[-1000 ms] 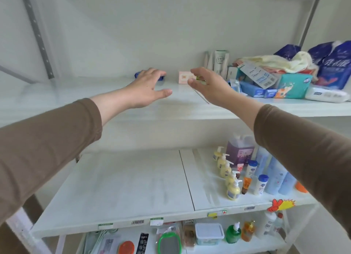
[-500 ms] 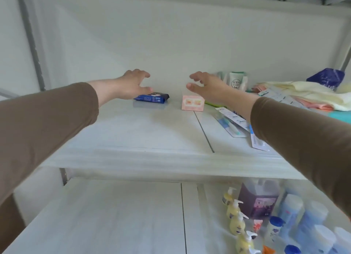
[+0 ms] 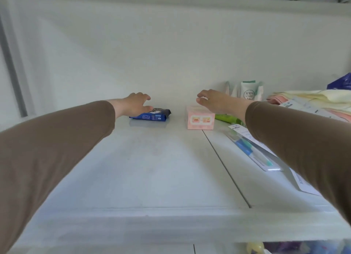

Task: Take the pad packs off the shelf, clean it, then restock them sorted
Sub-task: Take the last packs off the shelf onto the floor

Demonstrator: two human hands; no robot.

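Both brown-sleeved arms reach deep over the white shelf [image 3: 152, 177]. The left hand [image 3: 135, 105] is spread loosely, its thumb resting on the top edge of one flat dark-blue plastic pad pack [image 3: 152, 115] lying near the back wall; whether the fingers touch it I cannot tell. The right hand [image 3: 214, 102] hovers just over one pale pink cardboard box [image 3: 200, 120], fingers relaxed and slightly curved, gripping nothing. Just right of the box lies one green pack [image 3: 227, 118]. Under the right sleeve sits one clear toothbrush blister pack [image 3: 252, 153]. One white tube [image 3: 248, 90] stands at the back, beside folded yellow and pink cloths [image 3: 311, 98].
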